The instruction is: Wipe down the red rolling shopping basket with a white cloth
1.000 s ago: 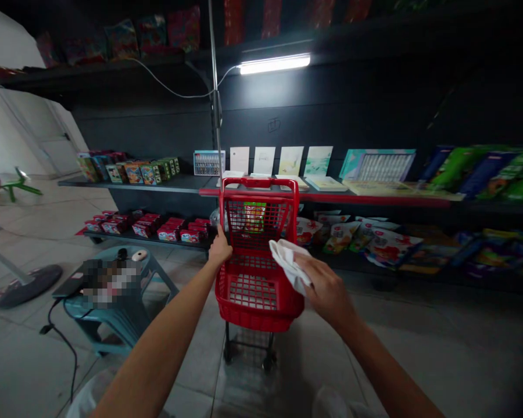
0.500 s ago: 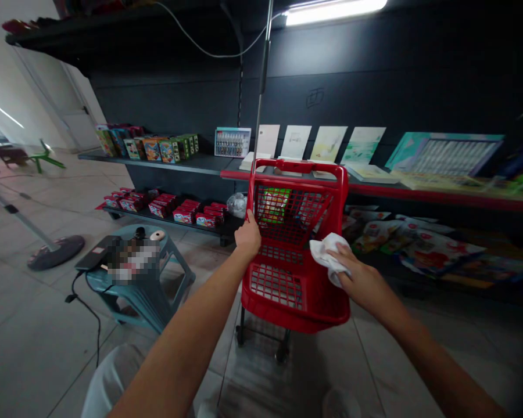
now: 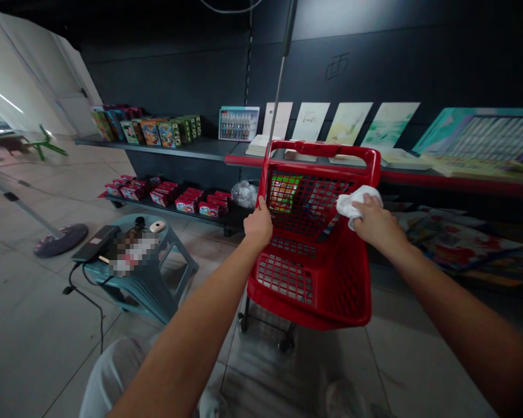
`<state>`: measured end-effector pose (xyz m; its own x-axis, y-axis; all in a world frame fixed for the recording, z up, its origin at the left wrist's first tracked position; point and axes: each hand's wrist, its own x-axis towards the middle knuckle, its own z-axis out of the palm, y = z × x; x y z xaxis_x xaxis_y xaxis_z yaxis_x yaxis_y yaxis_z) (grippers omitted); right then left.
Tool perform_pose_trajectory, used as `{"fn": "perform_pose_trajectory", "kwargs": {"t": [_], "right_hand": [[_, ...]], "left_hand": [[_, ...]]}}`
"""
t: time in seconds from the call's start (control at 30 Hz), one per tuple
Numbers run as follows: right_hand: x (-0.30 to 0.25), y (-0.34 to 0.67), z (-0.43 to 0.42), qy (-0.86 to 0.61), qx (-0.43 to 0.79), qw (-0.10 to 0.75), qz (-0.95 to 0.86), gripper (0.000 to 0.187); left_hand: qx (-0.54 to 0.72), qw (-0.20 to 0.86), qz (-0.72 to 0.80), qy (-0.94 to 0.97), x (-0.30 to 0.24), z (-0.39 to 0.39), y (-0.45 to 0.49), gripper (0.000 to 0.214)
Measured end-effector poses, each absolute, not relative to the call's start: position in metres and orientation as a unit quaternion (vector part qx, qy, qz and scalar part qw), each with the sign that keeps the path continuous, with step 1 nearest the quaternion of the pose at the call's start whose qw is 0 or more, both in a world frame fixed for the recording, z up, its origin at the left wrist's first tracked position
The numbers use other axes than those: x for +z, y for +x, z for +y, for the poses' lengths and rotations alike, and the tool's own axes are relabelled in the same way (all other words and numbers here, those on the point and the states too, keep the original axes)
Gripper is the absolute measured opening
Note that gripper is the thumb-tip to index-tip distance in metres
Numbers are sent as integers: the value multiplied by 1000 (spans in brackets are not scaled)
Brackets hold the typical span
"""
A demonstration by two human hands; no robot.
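In front of me stands a red plastic shopping cart [image 3: 307, 316] with grid walls and dark wheels. My left hand [image 3: 258, 223] is wrapped round the left upright of its frame, below the handle. A crumpled white cloth [image 3: 358, 200] is bunched in my right hand [image 3: 375, 220], against the upper right side of the cart. The fingers of that hand press on the cloth, which hides the cart surface behind it. Colourful packages show through the cart's back grid.
Behind the cart runs a dark shelf [image 3: 220, 152] with books, marker sets and small boxes. Red boxes [image 3: 189, 200] and bagged goods fill the lower level. At left, a stack of blue-grey stools [image 3: 157, 290] carries devices with cables. A round pole base [image 3: 61, 241] stands farther left.
My right hand has moved the cloth up and right, from the cart's lower right side to its upper side. My left hand keeps its grip. The whole view has shifted slightly.
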<state>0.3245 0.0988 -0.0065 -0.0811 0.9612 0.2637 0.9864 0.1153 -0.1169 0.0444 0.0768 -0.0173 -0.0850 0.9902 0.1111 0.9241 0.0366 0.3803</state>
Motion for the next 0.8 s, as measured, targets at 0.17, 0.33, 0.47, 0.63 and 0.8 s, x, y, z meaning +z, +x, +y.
{"fn": "perform_pose_trajectory", "kwargs": {"t": [0.17, 0.33, 0.47, 0.63, 0.8], "right_hand": [[-1, 317, 105, -684, -29, 157, -712, 54], [-3, 318, 103, -694, -12, 167, -700, 56], [-6, 319, 99, -698, -9, 182, -693, 57], [-16, 320, 87, -712, -5, 184, -677, 57], [-29, 316, 59, -695, -22, 184, -694, 58]], "left_hand": [[173, 100, 710, 675, -20, 86, 52, 79], [175, 107, 705, 679, -22, 93, 55, 83], [166, 106, 705, 681, -20, 97, 54, 85], [149, 104, 710, 680, -15, 96, 52, 82], [138, 92, 720, 674, -12, 93, 50, 79]]}}
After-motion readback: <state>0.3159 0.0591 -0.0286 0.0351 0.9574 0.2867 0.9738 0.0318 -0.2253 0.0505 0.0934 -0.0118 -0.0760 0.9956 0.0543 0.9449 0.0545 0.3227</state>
